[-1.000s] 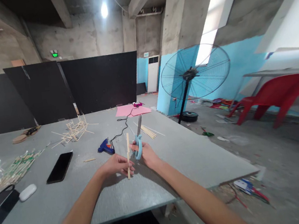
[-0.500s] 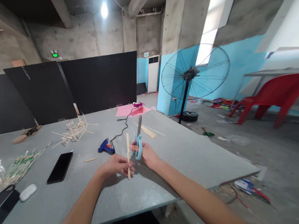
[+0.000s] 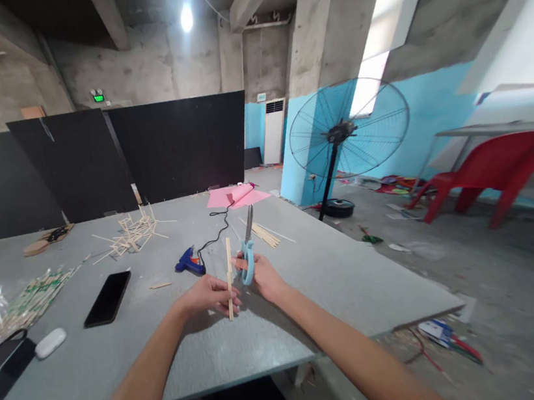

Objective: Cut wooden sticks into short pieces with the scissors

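Note:
Between the thumb and fingers of my left hand [image 3: 209, 295] are thin wooden sticks [image 3: 229, 264], held nearly upright just above the grey table [image 3: 204, 359]. My right hand [image 3: 264, 274] is closed around the light-blue handles of a pair of scissors [image 3: 249, 255], whose blades point up and away from me. The scissors stand just right of the sticks, and the blades look shut. Beyond my left hand lies a blue glue gun [image 3: 189, 261] with a black cord. Loose sticks [image 3: 265, 234] rest on the table past my right hand.
A tangled stick structure [image 3: 134, 234] stands at the back left. Nearer are a phone [image 3: 107, 299], a bag of sticks [image 3: 34, 299], a white case [image 3: 50, 344] and a short stick piece [image 3: 161, 285]. Pink paper [image 3: 220, 197] lies at the far edge. A fan [image 3: 340, 131] stands beyond the table.
The pink paper at the far edge has shifted, its raised part now folded over toward the magenta object. Both hands, the sticks and the scissors stay practically in place.

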A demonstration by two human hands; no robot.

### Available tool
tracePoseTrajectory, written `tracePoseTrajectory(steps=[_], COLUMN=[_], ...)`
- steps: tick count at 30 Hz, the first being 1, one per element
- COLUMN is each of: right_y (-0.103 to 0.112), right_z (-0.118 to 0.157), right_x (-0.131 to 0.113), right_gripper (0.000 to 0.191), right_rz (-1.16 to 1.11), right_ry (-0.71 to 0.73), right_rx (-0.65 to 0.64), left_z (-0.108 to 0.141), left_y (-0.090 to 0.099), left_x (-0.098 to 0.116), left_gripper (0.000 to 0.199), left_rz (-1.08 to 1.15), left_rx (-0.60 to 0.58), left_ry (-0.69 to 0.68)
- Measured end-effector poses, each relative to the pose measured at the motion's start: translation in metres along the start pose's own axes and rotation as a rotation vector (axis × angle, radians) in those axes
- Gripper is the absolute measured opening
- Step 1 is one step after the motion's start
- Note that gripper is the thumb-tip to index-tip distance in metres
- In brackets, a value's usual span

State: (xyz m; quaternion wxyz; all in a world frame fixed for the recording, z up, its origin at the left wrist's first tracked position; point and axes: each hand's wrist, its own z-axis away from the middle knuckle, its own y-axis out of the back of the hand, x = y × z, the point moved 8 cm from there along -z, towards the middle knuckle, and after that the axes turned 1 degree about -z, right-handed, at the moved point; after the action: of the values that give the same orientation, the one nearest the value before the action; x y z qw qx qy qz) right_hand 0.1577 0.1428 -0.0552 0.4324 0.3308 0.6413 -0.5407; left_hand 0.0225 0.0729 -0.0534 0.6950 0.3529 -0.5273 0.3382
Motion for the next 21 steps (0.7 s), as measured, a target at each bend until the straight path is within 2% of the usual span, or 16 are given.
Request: tracePoseTrajectory(steps=[21], right_y=[-0.0010], right_z=[0.0017], right_x=[-0.0008], right_gripper=[0.041], right_rz=[-0.012], right_ry=[-0.014], right_rx=[0.014], left_z=[0.0024], left_y=[-0.0021], left_x=[0.0031], left_gripper=[0.051], left_rz=[0.018], left_rx=[0.002], left_ry=[0.019])
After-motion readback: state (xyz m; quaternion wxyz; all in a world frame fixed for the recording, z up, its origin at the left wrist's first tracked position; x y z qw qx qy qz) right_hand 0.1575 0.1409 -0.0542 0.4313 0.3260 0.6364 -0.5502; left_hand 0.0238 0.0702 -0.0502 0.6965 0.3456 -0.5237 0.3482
